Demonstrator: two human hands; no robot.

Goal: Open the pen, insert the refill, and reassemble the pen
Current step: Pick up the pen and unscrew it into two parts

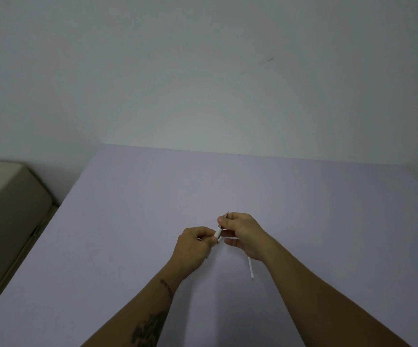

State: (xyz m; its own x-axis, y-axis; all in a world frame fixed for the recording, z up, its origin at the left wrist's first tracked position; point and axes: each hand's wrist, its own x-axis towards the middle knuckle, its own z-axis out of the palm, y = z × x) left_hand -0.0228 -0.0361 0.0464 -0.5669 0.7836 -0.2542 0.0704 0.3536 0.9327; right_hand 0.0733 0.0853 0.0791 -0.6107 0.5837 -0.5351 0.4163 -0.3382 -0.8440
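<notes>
A white pen (218, 232) is held over the middle of the pale purple table (127, 221), most of it hidden inside my fingers. My left hand (194, 242) grips its lower white barrel end. My right hand (240, 231) is closed on the upper end, where a dark thin tip (227, 213) pokes out above the fingers. A thin white refill (250, 267) lies on the table just below my right wrist, partly covered by it. Whether the pen's two parts are joined or apart is hidden by my fingers.
A beige padded seat or box (7, 204) stands off the table's left edge. A plain grey-white wall (202, 71) rises behind the far edge of the table.
</notes>
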